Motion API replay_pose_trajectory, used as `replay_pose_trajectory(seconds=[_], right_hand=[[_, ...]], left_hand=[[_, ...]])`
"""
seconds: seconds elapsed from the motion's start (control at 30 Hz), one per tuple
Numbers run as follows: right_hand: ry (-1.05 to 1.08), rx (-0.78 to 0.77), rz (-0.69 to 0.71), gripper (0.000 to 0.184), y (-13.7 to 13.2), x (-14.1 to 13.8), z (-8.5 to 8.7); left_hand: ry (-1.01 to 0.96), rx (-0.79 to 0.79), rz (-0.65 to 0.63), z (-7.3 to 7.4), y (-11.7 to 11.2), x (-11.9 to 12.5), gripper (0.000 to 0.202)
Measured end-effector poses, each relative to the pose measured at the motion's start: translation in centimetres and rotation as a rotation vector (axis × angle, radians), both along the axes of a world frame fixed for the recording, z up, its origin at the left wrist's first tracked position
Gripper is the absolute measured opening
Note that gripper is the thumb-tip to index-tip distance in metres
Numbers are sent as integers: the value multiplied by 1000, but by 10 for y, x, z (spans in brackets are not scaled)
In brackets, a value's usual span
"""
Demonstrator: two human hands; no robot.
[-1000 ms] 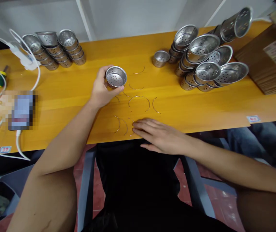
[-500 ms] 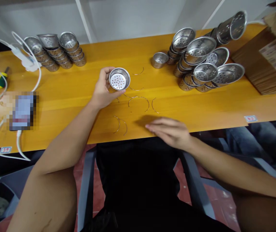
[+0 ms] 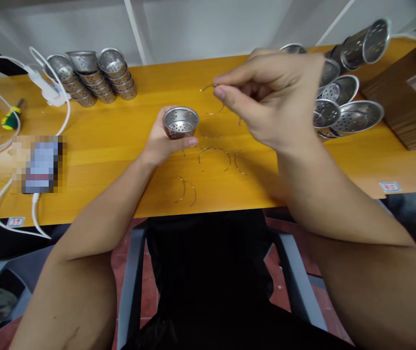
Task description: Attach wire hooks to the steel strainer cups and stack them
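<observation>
My left hand (image 3: 162,141) is closed around a perforated metal cup (image 3: 181,124), held above the table with its mouth tilted toward me. Raised higher, my right hand (image 3: 273,95) pinches a thin curved wire (image 3: 208,88) between thumb and forefinger. A short length of that wire also shows below the palm. Several similar wire arcs lie on the wood beneath, among them a wide arc (image 3: 214,148), a small arc (image 3: 240,163) to its right and a crossing pair (image 3: 186,189) near the front edge.
Stacked perforated cups (image 3: 115,73) stand at the back left. More stacks (image 3: 354,116) on the right are partly hidden by my right hand, next to a cardboard box (image 3: 412,97). A phone (image 3: 42,165), white cables and a green-yellow screwdriver (image 3: 11,119) lie left on the table (image 3: 95,146).
My right hand has risen from near the table's front edge, moving up and forward, and now pinches a wire. The cup in my left hand has tilted more upright.
</observation>
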State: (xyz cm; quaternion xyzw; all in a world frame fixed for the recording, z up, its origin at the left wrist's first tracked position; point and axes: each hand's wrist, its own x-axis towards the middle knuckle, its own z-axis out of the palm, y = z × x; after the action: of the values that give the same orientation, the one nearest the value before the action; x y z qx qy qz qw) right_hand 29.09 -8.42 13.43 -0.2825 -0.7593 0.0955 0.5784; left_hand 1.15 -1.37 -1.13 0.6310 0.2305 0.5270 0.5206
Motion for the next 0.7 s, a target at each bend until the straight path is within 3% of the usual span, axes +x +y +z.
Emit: replay_pose_trajectory(seconds=[0.07,0.2,0.37,0.5,0.7], right_hand=[[7,-72,20,46,11,-6,-14],[-10,-254,-45,43,42,0,-60],[97,-369,13,57,67,7,-103],[129,-400,33,59,65,-4,-109],[174,-410,55,61,33,-33,-101]], left_hand=[[81,39,33,2,0,0,115],[246,178,21,3,4,-4,121],[265,252,-15,-11,12,-9,122],[250,230,16,-18,16,-12,126],[269,256,-22,-2,5,-12,118]])
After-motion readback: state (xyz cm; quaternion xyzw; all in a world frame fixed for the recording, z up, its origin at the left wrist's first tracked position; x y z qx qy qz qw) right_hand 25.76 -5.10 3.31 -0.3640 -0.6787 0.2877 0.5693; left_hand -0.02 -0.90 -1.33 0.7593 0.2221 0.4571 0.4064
